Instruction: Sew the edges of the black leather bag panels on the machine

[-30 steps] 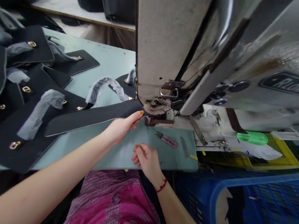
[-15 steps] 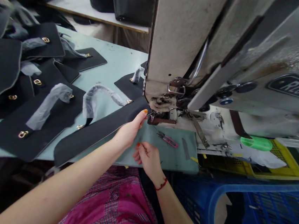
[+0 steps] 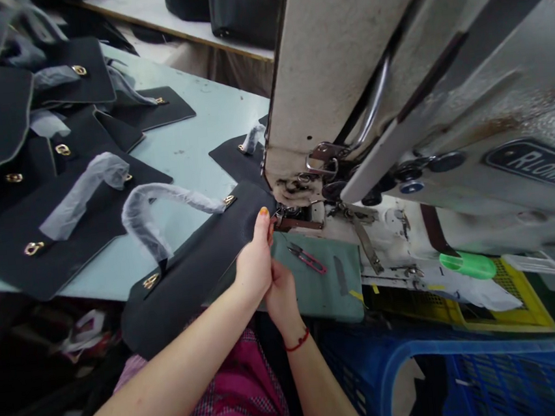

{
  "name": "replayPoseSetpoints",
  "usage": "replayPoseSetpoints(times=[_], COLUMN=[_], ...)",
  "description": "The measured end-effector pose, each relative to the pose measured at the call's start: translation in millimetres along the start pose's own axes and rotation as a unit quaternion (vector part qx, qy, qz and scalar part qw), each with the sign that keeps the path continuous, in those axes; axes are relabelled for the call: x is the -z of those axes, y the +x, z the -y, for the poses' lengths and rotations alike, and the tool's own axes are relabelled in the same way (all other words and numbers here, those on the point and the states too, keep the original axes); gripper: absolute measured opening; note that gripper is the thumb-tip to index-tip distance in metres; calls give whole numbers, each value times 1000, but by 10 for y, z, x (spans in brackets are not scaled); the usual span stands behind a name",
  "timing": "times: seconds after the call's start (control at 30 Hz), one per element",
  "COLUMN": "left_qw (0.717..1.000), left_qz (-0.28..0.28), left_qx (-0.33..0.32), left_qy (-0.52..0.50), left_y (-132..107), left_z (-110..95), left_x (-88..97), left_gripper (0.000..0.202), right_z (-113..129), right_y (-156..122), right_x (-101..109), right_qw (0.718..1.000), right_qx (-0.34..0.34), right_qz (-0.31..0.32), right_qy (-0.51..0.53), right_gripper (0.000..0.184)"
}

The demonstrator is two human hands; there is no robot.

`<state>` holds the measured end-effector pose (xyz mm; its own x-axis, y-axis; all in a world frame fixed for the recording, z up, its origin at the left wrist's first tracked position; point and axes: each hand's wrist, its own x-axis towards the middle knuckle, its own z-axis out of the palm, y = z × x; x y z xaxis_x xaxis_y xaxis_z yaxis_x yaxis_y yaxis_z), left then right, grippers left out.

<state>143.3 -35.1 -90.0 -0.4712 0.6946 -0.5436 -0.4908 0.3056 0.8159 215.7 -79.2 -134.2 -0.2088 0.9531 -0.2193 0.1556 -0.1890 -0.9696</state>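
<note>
A black bag panel [image 3: 203,254] lies at the sewing machine's needle area [image 3: 297,211], its near end hanging over the table edge towards my lap. Its handle [image 3: 135,212] is wrapped in clear plastic and joined by gold-coloured fittings. My left hand [image 3: 255,259] pinches the panel's edge just left of the needle area, thumb on top. Tucked against it from below is my right hand [image 3: 283,296]; its fingers are mostly hidden, so what they hold is unclear. Pink-handled thread snips [image 3: 306,259] lie to the right of both hands.
More black panels [image 3: 74,214] with wrapped handles are piled at the left. The machine head [image 3: 344,84] fills the right side. Below it stand a blue crate [image 3: 400,360] and a yellow crate [image 3: 528,314]. A green plastic piece [image 3: 469,265] sits beside the machine bed.
The panel has turned and its near end has come towards my body, showing more of its face. My right hand has risen to meet my left, which has shifted slightly.
</note>
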Motion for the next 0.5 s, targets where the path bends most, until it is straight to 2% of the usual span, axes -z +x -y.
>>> replayPoseSetpoints(times=[0.03,0.13,0.2,0.23,0.3,0.37,0.4,0.5], left_qw=[999,988,978,971,941,873,822,705], left_qz=[12,131,207,231,249,270,303,422], left_qx=[-11,-34,-31,-57,-179,-273,-305,-298], left_qy=[-33,-71,-22,23,142,301,375,485], left_y=[-94,-463,-625,-627,-432,-21,219,826], left_z=[-3,-144,-398,-572,-970,-1339,-1480,-1671], left_x=[17,236,466,572,696,659,583,254], left_gripper=[40,32,24,19,19,27,31,39], right_z=[50,263,429,508,638,717,736,738], right_y=[2,31,88,130,234,342,389,476], right_x=[13,42,34,18,-34,-103,-140,-237], right_qw=[1000,996,995,995,994,993,993,995], right_qx=[8,23,15,9,-5,-14,-14,0], right_qz=[-22,-86,-95,-85,-54,-34,-33,-70], right_qy=[1,5,36,58,96,111,110,74], right_gripper=[21,33,41,45,52,55,55,50])
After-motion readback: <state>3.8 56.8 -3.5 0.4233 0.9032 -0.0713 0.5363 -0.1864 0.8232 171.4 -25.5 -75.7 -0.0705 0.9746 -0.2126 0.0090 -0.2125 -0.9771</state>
